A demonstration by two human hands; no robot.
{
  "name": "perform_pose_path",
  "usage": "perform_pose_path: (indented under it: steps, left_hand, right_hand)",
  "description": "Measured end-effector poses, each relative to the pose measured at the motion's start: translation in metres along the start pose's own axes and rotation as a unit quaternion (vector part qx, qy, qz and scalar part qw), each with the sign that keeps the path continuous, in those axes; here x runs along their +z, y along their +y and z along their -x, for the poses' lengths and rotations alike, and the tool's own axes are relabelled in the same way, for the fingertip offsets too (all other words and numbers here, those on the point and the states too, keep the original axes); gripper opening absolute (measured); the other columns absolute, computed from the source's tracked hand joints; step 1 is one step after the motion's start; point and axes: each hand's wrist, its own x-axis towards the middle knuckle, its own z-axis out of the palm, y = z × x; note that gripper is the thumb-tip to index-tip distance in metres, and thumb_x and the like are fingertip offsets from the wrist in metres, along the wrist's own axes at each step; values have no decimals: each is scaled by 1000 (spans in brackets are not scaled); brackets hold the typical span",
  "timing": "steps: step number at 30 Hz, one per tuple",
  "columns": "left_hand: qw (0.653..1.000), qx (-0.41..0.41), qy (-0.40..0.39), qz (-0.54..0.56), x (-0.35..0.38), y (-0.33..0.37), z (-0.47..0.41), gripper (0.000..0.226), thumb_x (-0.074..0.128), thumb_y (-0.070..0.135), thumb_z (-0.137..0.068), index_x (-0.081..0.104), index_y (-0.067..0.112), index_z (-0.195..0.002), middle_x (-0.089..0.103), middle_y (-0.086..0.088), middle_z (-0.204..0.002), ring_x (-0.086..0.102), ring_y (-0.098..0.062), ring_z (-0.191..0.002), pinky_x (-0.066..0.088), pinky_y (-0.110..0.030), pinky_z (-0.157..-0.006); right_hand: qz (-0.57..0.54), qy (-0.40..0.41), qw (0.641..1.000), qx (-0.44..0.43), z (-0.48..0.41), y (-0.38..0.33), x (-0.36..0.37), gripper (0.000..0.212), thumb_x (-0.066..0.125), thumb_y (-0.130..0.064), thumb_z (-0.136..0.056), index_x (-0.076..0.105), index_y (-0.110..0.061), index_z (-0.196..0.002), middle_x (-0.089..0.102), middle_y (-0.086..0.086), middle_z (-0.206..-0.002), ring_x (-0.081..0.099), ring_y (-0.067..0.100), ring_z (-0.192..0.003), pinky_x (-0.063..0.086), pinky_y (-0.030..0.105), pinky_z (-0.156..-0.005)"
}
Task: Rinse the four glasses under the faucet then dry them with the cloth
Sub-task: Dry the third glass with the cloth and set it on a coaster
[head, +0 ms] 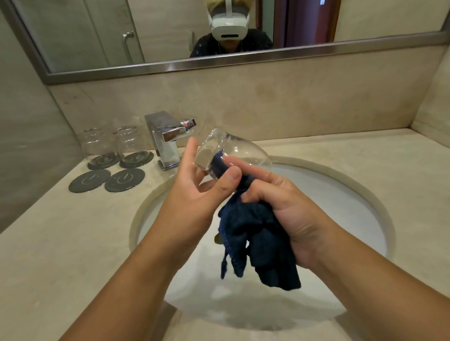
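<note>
The left hand [193, 187] holds a clear glass [231, 154] tilted on its side over the sink [369, 189], its fingers [190, 148] wrapped round the base end with the thumb pressing near the front, so the mouth opens toward three o'clock and gives the cloth a way in. The right hand [284, 206] grips a dark blue cloth [255, 236], its fingers closed on the bunched fabric and its forefinger lying along the glass wall; a wad of cloth seems pushed into or against the glass, though whether it sits inside or just behind the wall is hard to tell through the clear side. The rest of the cloth hangs loose toward six o'clock over the basin, likely so that any drips fall there and not on the desk [67, 241]. The faucet [168, 136] stands at eleven o'clock from the hands, with no water visibly running. At ten o'clock two more glasses [111, 141] stand upright on dark coasters, and two empty coasters [107, 179] lie just in front of them, probably waiting for the held glass and a fourth, which is not in view. By that count, this looks like the drying of the third glass.
</note>
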Motion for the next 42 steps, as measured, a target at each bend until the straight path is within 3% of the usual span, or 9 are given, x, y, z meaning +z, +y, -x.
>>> perform_pose_path:
  steps: [4,9,15,21,24,30,34,38,42]
  left_hand:
    - [999,6,27,-25,6,2,2,121,88,75,-62,26,52,-164,66,-1,-145,68,-14,-131,49,-47,-117]
    - [1000,3,-13,-4,-2,4,0,129,94,65,-65,25,33,-168,68,-13,-140,64,-31,-137,40,-61,-121]
    - [998,-5,-54,-14,-7,2,1,119,92,51,-78,17,35,-169,66,-8,-147,62,-28,-139,41,-60,-121]
    - [998,-39,-38,16,1,6,3,138,86,83,-56,33,16,-164,69,-17,-138,69,-28,-129,54,-53,-109]
    - [999,-25,-42,25,-1,5,1,122,90,71,-66,41,2,-154,57,-41,-133,65,-49,-126,53,-59,-110]
    - [999,-11,-37,2,-11,5,-1,113,94,59,-72,37,29,-164,62,-17,-150,59,-33,-142,37,-57,-125]
    - [999,-15,-31,13,-2,8,3,88,79,39,-88,36,29,-164,73,4,-138,67,-19,-132,46,-48,-121]
    - [1000,-16,-5,-7,1,9,4,116,87,82,-60,37,47,-159,65,-1,-148,66,-22,-134,49,-52,-115]
    - [1000,-6,-7,-4,-4,5,1,119,93,75,-59,37,45,-160,61,-13,-152,63,-33,-137,42,-61,-120]
  right_hand:
    - [78,26,997,-13,3,1,3,59,52,8,-85,81,-32,-118,78,11,-121,60,25,-88,48,41,-90]
    - [-11,-30,999,24,7,-6,4,59,55,-4,-74,82,-35,-115,79,7,-101,67,25,-79,41,71,-114]
    - [-36,-6,999,28,6,-6,3,57,55,-3,-72,84,-32,-111,79,6,-108,68,24,-78,40,71,-113]
    - [169,23,985,-31,6,0,3,61,51,15,-89,79,-27,-124,81,-4,-114,74,7,-106,56,25,-92]
    - [178,29,983,-25,5,0,0,56,58,5,-85,79,-29,-124,81,-2,-113,74,14,-104,55,26,-90]
    - [85,-23,996,5,5,-9,-4,53,61,-4,-80,81,-35,-118,80,1,-116,73,24,-102,55,48,-105]
    - [106,10,994,-6,5,-8,-2,57,53,11,-92,83,-32,-115,81,1,-116,72,11,-91,58,25,-88]
    - [194,16,980,-37,8,-6,2,59,54,13,-92,80,-32,-121,81,-9,-114,74,6,-108,54,22,-96]
    - [187,14,982,-32,9,-6,4,59,54,12,-92,81,-34,-119,80,-10,-117,74,9,-109,56,22,-95]
